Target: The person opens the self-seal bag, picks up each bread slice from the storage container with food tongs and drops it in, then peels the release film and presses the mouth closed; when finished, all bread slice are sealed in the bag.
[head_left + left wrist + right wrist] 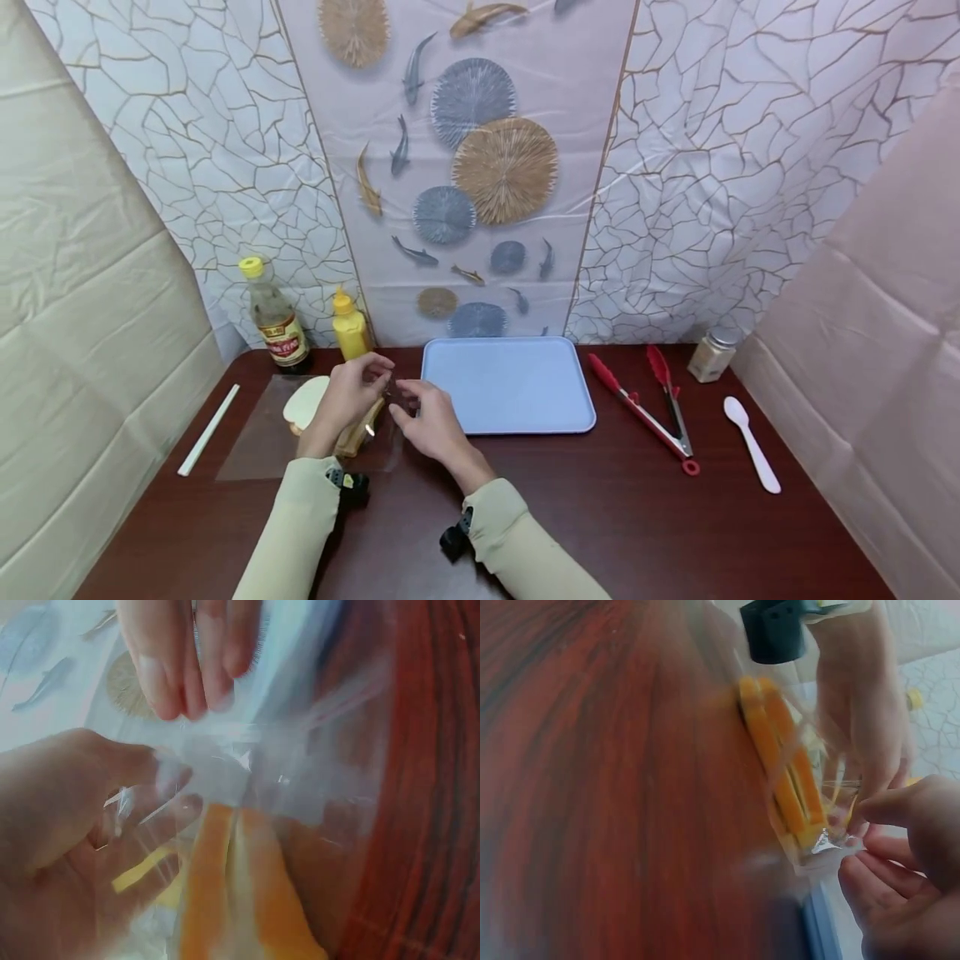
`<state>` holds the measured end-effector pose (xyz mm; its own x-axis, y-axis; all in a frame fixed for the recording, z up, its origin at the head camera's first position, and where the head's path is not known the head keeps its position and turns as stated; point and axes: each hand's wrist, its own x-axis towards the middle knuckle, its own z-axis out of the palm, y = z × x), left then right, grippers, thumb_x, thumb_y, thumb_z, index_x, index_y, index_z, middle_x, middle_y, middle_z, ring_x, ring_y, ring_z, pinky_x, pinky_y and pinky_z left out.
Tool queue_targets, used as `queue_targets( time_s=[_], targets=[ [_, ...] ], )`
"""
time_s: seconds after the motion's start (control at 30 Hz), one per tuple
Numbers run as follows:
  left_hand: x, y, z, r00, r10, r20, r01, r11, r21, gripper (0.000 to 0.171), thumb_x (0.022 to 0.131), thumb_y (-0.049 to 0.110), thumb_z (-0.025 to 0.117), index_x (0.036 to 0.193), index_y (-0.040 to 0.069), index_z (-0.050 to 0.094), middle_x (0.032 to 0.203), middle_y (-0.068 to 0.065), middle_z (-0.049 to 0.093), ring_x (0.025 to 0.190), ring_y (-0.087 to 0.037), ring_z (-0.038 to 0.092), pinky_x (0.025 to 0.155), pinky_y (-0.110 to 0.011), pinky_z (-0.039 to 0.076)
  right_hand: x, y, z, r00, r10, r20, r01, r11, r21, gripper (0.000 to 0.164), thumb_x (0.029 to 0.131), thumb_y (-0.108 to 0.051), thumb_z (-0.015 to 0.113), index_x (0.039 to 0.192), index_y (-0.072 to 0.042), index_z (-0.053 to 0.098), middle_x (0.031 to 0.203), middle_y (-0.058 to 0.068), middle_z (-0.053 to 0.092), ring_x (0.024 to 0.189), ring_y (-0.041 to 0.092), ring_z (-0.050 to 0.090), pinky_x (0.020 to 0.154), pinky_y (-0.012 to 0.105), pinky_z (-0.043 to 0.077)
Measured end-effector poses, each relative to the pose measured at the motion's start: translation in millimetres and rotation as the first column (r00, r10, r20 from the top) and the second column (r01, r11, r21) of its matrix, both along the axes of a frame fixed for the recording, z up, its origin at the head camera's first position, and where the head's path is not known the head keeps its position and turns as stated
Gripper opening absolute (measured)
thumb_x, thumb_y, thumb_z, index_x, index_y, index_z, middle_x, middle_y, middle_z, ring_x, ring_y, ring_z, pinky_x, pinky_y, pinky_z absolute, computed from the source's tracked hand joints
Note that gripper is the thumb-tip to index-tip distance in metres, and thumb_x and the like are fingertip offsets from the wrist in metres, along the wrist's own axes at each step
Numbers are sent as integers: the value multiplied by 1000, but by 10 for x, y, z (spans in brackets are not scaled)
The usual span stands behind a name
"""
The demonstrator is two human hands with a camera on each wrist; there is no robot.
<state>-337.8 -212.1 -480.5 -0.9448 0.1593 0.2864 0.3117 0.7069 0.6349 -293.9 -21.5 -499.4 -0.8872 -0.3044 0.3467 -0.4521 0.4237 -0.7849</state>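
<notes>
Your left hand [352, 392] is apparently pinching the clear film [251, 446]; whether your right hand [433, 419] is gripping it, I cannot tell. The brown-crusted bread [780, 765] is lying in the film beneath your hands, left of the blue tray [510, 387]. Uneven tension is risking a slip and an opening wrap; overpulling is risking tearing, or dragging the white slice [303, 403].

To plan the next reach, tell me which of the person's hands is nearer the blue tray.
Right. The right hand is beside the left edge of the blue tray; the left hand is farther left, in front of the yellow bottle.
</notes>
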Motion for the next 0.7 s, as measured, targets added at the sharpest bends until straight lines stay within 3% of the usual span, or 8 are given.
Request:
queue_targets(
  time_s=[0.23,0.43,0.7],
  targets=[
    [24,-26,32,998,-54,34,53,998,38,17,103,10,74,118,3,77,109,-13,83,101,-29,81,89,-48,65,-13,-61,-10,1000,11,24,-10,1000,-18,45,103,-12,73,145,2,65,133,21,73,111,31,76,93,33,64],
    [42,-106,34,994,-77,72,79,997,-20,12,102,13,76,112,7,80,108,-11,82,103,-29,80,92,-50,65,-13,-59,-5,996,23,90,-15,995,-94,43,105,-12,70,145,2,65,129,21,74,114,32,76,95,36,65],
    [25,-101,31,993,-94,68,98,994,-56,7,103,14,75,104,11,82,99,-6,82,97,-24,79,91,-49,64,-11,-33,-47,995,3,95,5,997,-77,42,105,-13,69,145,0,66,128,20,75,115,32,76,95,35,65]
  ],
)
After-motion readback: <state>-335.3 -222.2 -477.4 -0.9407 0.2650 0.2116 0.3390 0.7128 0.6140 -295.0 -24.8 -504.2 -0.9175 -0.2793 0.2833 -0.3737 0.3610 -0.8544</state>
